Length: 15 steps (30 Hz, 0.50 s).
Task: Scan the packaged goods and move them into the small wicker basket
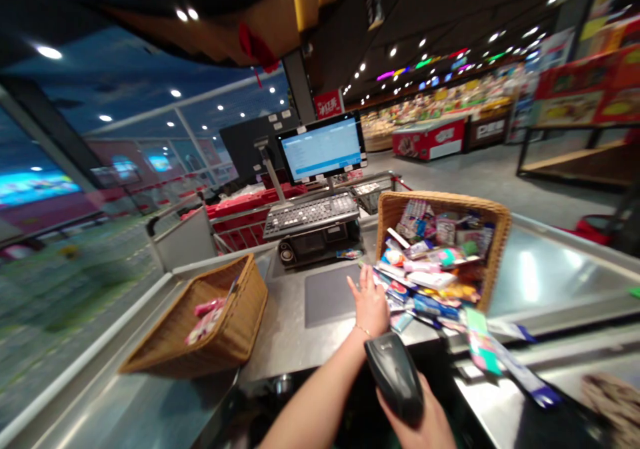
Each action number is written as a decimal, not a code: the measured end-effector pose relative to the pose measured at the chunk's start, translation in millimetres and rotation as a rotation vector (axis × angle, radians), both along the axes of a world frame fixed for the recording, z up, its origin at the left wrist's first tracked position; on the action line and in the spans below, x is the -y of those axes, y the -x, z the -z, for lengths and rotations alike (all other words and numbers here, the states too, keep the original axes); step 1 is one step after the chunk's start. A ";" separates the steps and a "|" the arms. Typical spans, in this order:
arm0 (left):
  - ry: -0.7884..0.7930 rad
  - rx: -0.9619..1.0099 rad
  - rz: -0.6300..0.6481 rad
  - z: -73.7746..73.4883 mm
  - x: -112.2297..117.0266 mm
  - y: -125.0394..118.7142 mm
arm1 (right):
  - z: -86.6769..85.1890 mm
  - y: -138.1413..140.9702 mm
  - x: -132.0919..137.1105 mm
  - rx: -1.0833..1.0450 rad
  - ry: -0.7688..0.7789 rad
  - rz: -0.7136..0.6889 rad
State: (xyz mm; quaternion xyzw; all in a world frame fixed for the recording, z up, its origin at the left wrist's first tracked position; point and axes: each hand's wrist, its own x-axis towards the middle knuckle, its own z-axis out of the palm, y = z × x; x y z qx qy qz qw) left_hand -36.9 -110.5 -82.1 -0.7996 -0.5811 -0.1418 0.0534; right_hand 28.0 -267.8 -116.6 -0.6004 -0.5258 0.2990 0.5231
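Observation:
My left hand reaches forward over the metal counter, fingers stretched and spread, at the left edge of a pile of small packaged goods. Nothing shows in its grasp. Lower down, my right hand is wrapped round a black handheld barcode scanner, partly hidden beneath it. The pile spills out of a tipped wicker basket onto the counter; tubes and small boxes can be made out. To the left, a second wicker basket lies tilted with a few pink packets inside.
A monitor stands behind a keyboard on the counter. A dark flat pad lies left of my left hand. Long boxes rest at the right. Metal surfaces extend to both sides.

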 end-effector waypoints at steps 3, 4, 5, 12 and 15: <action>0.039 -0.015 -0.014 -0.6 -0.3 -9.0 | -3.4 -12.0 -1.6 0.011 0.002 -0.078; 0.051 -0.019 -0.020 -0.6 -0.9 -11.5 | -4.7 -15.2 -2.0 0.009 0.000 -0.087; 0.060 -0.023 -0.026 -0.4 -1.9 -13.7 | -5.9 -17.6 -2.2 0.004 -0.003 -0.085; 0.116 -0.060 -0.063 6.2 -13.6 -29.0 | -1.4 -12.0 -0.6 -0.045 0.007 0.075; 0.144 -0.085 -0.086 10.7 -18.3 -34.9 | 3.8 -8.9 -0.8 -0.053 0.007 0.129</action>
